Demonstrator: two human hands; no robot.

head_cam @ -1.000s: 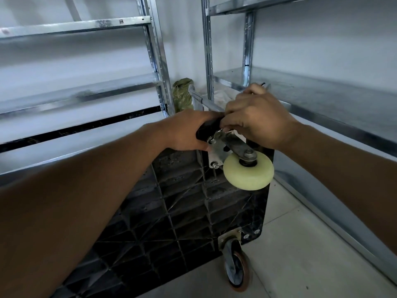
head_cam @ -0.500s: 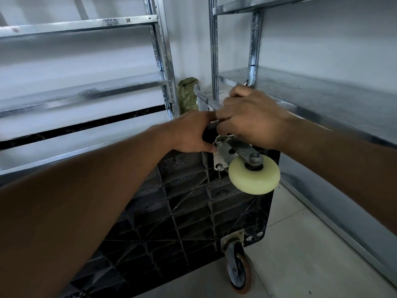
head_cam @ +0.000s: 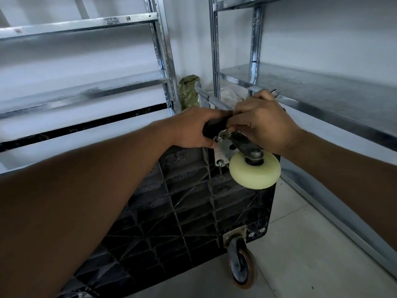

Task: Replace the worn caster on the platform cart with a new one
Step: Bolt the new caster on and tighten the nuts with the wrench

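Note:
The black platform cart (head_cam: 176, 203) stands tipped on its side, its ribbed underside facing me. A caster with a cream wheel (head_cam: 254, 171) sits at its upper right corner, its metal plate (head_cam: 223, 151) against the cart with bolts showing. My left hand (head_cam: 193, 127) grips a black tool handle (head_cam: 214, 126) at the plate's top bolt. My right hand (head_cam: 264, 123) is curled over the caster's bracket and holds a metal wrench whose tip (head_cam: 276, 93) sticks out above the knuckles. A caster with a grey and orange wheel (head_cam: 241, 265) is at the lower corner.
Galvanized steel shelving stands on the left (head_cam: 86, 93) and right (head_cam: 322, 89), close around the cart. The cart's metal handle bar (head_cam: 209, 95) runs behind my hands. A green bag (head_cam: 189, 91) sits in the corner. Pale tiled floor (head_cam: 300, 244) lies to the lower right.
Both hands stay on their tools at the cream caster's plate. My right hand has shifted slightly and the view has drifted a little.

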